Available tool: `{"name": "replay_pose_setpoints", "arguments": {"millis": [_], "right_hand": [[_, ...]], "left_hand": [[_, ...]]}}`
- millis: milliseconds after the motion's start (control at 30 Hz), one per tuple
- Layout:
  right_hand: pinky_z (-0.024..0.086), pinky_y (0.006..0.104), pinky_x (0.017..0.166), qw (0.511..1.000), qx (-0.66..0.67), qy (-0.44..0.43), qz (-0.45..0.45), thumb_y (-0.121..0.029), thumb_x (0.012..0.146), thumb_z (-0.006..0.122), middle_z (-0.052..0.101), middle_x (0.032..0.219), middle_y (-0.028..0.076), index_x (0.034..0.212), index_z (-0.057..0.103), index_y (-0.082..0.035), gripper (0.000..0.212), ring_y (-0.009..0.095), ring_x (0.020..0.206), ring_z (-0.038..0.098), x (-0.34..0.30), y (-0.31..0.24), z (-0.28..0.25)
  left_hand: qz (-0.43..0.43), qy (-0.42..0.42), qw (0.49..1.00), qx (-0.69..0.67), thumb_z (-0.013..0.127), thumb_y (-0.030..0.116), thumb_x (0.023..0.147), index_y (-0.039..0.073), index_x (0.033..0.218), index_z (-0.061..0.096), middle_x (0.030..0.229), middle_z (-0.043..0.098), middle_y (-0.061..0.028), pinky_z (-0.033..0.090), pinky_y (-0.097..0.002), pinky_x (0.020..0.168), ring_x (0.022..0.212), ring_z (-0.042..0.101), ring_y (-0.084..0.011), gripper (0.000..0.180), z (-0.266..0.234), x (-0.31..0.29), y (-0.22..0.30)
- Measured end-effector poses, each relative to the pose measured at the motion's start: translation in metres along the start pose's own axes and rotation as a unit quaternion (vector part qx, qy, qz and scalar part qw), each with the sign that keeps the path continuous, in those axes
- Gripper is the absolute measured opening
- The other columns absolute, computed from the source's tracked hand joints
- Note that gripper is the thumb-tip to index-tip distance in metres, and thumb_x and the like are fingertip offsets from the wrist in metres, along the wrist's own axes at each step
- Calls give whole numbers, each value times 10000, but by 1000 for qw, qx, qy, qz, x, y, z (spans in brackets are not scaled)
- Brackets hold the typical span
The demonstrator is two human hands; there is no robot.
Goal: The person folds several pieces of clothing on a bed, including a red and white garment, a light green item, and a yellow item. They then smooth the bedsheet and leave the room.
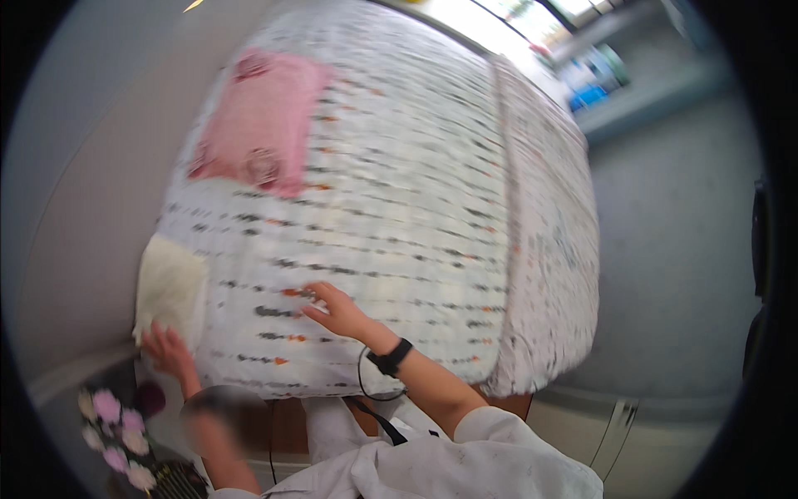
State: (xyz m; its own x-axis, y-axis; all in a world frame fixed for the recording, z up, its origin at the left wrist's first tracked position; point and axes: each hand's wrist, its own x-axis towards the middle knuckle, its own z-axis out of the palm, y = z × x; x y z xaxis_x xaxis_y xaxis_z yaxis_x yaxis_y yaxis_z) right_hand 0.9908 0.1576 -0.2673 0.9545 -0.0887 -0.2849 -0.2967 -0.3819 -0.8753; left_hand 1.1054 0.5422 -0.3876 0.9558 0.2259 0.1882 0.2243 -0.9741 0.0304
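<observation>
Cream cloth (pixel 173 279) seems mid-adjustment under the left hand (pixel 169 349), grip unclear from here; right hand (pixel 337 312), fingers loose, over the bed (pixel 399 241). Shifting it would want a pinch.

Worn are a pale short-sleeved top (pixel 465 466), whitish trousers (pixel 330 426), and a black wristband (pixel 391 358) with a thin black cable (pixel 360 378).

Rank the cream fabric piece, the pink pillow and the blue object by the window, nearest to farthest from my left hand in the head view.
1. Cream fabric piece: right at your left hand, whose fingers overlap its lower edge.
2. Pink pillow: farther up, on the bed's left side.
3. Blue object: far upper right, by the window.
</observation>
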Motion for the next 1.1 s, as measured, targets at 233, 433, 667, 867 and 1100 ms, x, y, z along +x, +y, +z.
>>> {"name": "replay_pose_setpoints", "arguments": {"millis": [233, 433, 667, 867, 1100], "right_hand": [[487, 371, 745, 929, -106, 261, 239, -254, 823, 606, 612, 1010, 146, 1060, 572, -27, 330, 292, 877, 601, -330, 90, -165], [482, 357, 733, 910, -15, 337, 241, -232, 810, 606, 620, 971, 160, 1044, 585, -24, 314, 288, 835, 604, -543, 149, -208], [483, 337, 663, 800, -10, 512, 312, -144, 776, 635, 621, 841, 143, 942, 602, -15, 213, 261, 733, 606, -753, 209, -256], [480, 297, 641, 747, 50, 570, 337, -112, 791, 631, 616, 793, 102, 905, 606, -10, 155, 193, 690, 591, -815, 239, -291], [486, 309, 651, 781, 53, 511, 356, -140, 784, 645, 631, 850, 131, 971, 611, -16, 227, 224, 723, 614, -767, 299, -353]], "left_hand": [[-74, -171, 982, -10, 636, 246, 796, 189, 1381, 257, 1443, 213, -167, 298, -650, 909, 1333, 200, -349, 699, -65, -122, 64], [164, -159, 952, -204, 690, 125, 683, 29, 1145, 483, 1193, 483, -149, 352, -410, 959, 1143, 418, -319, 516, -105, -256, 197], [479, -305, 755, -328, 667, 158, 700, 22, 960, 586, 982, 599, -155, 436, -385, 833, 942, 557, -319, 304, -186, -479, 422], [683, -399, 557, -253, 651, 257, 753, 36, 1025, 612, 1024, 623, -150, 462, -375, 843, 964, 582, -309, 353, -276, -613, 608], [693, -382, 542, -284, 630, 230, 752, 3, 1058, 584, 1075, 589, -190, 436, -411, 881, 1017, 543, -347, 383, -277, -728, 827]]}}
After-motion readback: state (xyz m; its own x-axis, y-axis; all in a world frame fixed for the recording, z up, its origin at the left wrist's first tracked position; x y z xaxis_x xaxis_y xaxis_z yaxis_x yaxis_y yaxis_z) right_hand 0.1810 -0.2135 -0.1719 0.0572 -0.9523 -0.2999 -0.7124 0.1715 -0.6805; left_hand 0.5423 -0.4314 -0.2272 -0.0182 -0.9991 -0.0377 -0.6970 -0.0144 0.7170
